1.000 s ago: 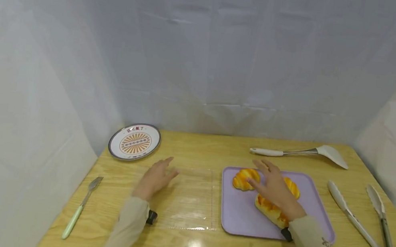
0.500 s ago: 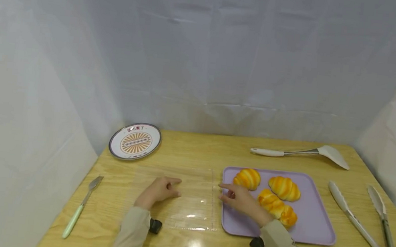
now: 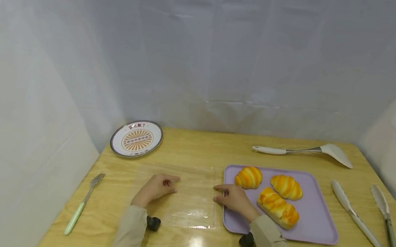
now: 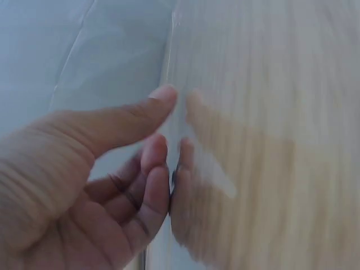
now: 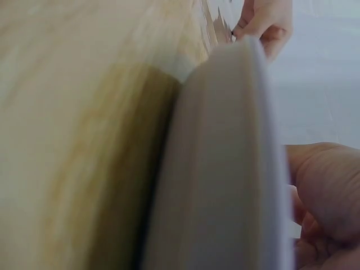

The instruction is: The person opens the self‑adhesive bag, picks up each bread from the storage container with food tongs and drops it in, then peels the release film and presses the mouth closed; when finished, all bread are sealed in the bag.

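Observation:
A clear, flat plastic sheet (image 3: 192, 207) with a dotted line near its edge lies on the table. Over its left part is my left hand (image 3: 155, 187), thumb and forefinger apart. The left wrist view shows that hand's fingertips (image 4: 157, 152) right at the shiny surface, their reflection beside them. My right hand (image 3: 235, 200) reaches across the lilac tray's left rim, thumb and forefinger apart at the sheet's right edge. The tray (image 3: 317, 228) holds two croissants (image 3: 248, 177) (image 3: 286, 187) and a longer bread roll (image 3: 277, 208). In the right wrist view, the tray's side (image 5: 225, 157) hides most of the right fingers.
A patterned plate (image 3: 136, 138) sits at the back left, and a fork with a pale green handle (image 3: 82, 204) lies left of my left hand. Behind the tray is a white-handled spatula (image 3: 303, 151). Spread tongs (image 3: 368, 230) lie to its right on the wooden table (image 3: 202, 148).
My right hand has come left and down from over the breads to the sheet's right edge. The left hand has lowered over the sheet, its fingers drawn in more.

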Available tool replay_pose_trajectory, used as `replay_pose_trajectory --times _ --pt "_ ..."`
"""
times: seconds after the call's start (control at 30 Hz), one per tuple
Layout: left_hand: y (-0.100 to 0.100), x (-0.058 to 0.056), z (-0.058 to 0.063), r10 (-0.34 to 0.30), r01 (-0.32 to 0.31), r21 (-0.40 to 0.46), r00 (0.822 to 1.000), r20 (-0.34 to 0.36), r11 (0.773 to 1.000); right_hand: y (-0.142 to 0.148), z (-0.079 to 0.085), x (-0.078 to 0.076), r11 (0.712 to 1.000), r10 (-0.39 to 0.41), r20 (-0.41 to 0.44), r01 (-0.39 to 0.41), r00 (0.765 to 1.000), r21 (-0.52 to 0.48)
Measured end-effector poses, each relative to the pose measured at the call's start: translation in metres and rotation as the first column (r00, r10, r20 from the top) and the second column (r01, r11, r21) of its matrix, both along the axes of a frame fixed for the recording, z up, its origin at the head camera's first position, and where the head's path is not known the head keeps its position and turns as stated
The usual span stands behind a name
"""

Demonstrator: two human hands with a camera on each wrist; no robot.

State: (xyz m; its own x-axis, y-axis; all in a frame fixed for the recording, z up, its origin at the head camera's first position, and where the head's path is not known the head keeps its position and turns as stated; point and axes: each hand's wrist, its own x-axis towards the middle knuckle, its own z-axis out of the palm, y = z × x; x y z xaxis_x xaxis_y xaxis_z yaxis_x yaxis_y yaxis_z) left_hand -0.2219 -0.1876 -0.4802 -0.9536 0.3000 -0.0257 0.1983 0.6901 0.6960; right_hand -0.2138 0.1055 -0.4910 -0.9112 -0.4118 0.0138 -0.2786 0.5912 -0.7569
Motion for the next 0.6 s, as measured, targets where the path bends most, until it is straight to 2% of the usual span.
replay_pose_trajectory --times 0.07,0.23,0.33,0.43,0.6 --pt "-0.0045 0.0010 0.0011 -0.003 0.003 -0.009 1.000 -0.013 1.000 -0.0002 0.0001 -0.0010 1.000 -0.005 -0.001 0.005 1.000 0.003" --pt "-0.0108 0.0033 0.0015 -0.026 0.030 -0.043 0.996 0.089 0.999 -0.0005 0.0008 -0.0021 1.000 -0.010 -0.004 0.010 1.000 0.012" --pt "-0.0111 0.0035 0.0003 -0.027 0.030 -0.016 0.991 0.135 0.999 -0.0008 0.0007 -0.0017 0.999 -0.022 0.006 0.022 1.000 0.027" --pt "-0.0113 0.0042 -0.0011 -0.030 0.029 0.013 0.991 0.133 1.000 -0.0015 0.0007 -0.0012 0.999 -0.035 0.027 0.034 0.999 0.034" --pt "-0.0121 0.0058 -0.0037 -0.045 0.043 0.020 0.997 0.058 0.999 -0.0019 0.0007 -0.0007 0.999 -0.027 0.034 0.026 0.999 0.023"
